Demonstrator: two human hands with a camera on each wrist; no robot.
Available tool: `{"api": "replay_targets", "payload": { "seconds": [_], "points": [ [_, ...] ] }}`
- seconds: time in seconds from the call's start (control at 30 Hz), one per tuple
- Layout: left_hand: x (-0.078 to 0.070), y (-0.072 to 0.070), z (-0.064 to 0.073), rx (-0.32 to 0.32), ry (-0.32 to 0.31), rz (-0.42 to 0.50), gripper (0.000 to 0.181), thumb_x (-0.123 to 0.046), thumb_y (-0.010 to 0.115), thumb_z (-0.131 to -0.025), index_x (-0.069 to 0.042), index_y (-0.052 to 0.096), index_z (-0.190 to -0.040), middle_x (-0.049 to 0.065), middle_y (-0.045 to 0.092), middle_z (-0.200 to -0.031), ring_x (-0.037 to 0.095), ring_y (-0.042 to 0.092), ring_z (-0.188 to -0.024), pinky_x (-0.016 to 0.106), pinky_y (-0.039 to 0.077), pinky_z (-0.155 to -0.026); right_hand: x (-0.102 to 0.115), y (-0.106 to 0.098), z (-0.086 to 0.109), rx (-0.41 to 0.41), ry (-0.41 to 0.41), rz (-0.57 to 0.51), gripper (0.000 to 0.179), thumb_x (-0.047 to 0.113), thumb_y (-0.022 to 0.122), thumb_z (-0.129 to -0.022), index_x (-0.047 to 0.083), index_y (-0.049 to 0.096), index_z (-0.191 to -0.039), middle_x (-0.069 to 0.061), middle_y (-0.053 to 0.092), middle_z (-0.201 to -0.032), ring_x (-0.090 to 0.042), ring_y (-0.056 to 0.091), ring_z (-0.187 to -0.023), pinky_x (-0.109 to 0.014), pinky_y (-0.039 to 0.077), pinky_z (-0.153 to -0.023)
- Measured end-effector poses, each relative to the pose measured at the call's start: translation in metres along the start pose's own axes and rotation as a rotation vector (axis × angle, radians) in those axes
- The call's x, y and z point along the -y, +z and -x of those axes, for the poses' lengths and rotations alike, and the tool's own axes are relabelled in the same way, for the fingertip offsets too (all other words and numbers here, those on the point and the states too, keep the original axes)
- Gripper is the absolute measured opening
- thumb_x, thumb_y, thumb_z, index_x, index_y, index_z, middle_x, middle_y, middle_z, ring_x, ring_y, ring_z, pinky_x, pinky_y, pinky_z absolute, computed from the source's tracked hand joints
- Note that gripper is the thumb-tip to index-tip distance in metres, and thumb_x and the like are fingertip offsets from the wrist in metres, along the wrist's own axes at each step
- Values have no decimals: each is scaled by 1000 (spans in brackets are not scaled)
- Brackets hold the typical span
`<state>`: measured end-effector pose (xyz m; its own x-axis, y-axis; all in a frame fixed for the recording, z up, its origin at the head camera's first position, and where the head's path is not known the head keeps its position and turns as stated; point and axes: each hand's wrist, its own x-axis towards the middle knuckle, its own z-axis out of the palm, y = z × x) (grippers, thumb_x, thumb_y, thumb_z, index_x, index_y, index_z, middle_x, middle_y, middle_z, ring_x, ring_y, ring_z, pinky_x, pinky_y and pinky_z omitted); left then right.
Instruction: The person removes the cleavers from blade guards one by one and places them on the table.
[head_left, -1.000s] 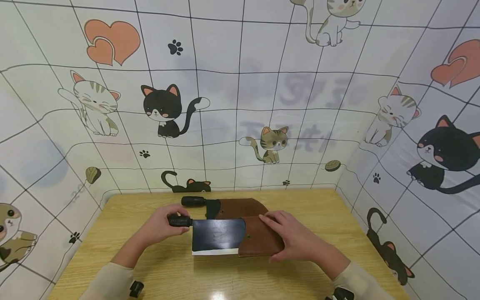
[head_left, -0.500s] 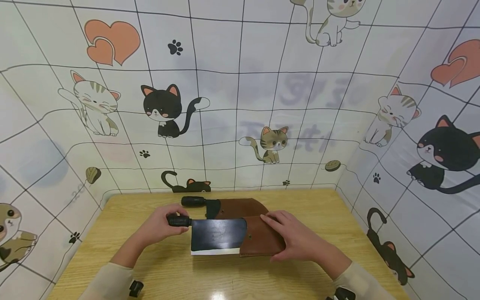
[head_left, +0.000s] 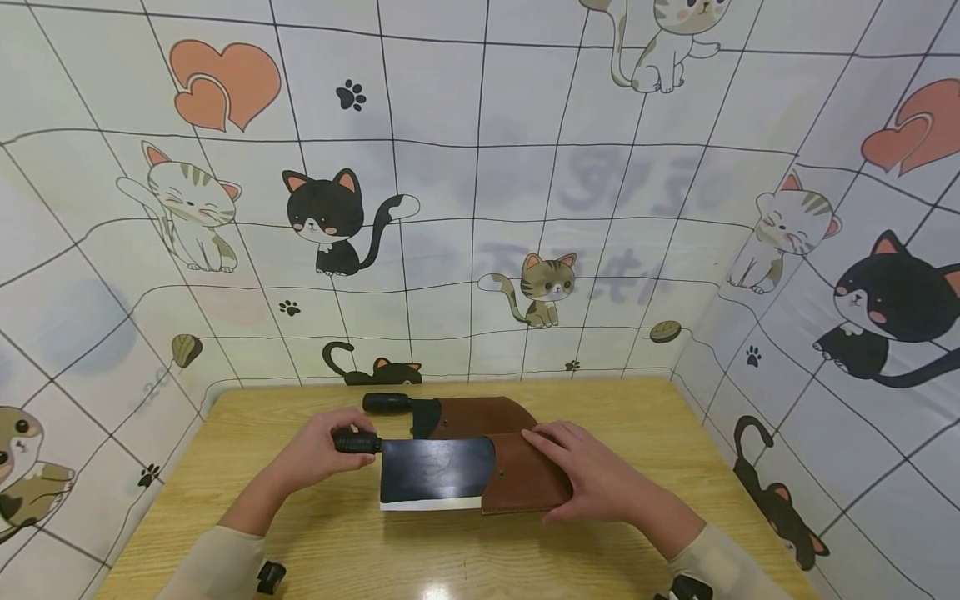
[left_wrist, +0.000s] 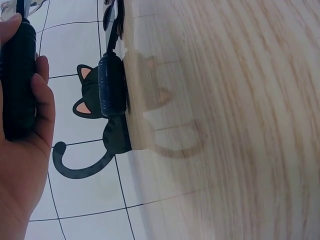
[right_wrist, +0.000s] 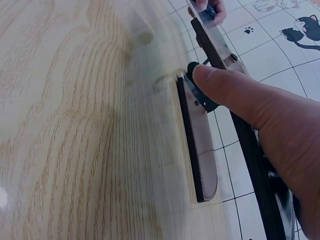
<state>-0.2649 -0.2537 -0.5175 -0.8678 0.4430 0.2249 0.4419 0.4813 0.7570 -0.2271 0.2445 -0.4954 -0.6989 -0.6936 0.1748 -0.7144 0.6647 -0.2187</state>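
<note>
In the head view, a cleaver with a dark blade [head_left: 435, 469] and a pale cutting edge reaches partway into a brown leather sheath [head_left: 517, 479]. My left hand [head_left: 318, 454] grips its black handle [head_left: 354, 441] at the left. On the sheath's right end is my right hand [head_left: 592, 475], thumb along the near edge and fingers over the top; the blade's tip is hidden inside. The left wrist view shows fingers curled round the ribbed handle [left_wrist: 19, 80]. Seen edge-on in the right wrist view, the sheath [right_wrist: 248, 150] has my thumb [right_wrist: 225, 90] across it.
Behind the held cleaver lies a second one with a black handle [head_left: 387, 403], its blade in a brown sheath [head_left: 487, 410]. The pale wooden table [head_left: 300, 550] meets a white cloth wall [head_left: 442, 183] printed with cats on the back and sides.
The cleaver has slid slightly left and the sheath slightly right, so a little more of the blade shows. Both hands keep their hold; the second cleaver has not moved.
</note>
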Motion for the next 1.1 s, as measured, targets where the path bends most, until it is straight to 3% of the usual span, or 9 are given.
{"api": "replay_targets", "payload": {
  "seconds": [1.1],
  "points": [
    [0,-4,5,4,-17,5,32,-26,97,-88,-28,76,-112,-3,73,-106,19,69,-88,33,58,-75,-6,-1,7,-23,-8,8,129,64,103,-67,22,40,-172,1,48,-163,-27,46,-150,-56,47,-116]
  ]
}}
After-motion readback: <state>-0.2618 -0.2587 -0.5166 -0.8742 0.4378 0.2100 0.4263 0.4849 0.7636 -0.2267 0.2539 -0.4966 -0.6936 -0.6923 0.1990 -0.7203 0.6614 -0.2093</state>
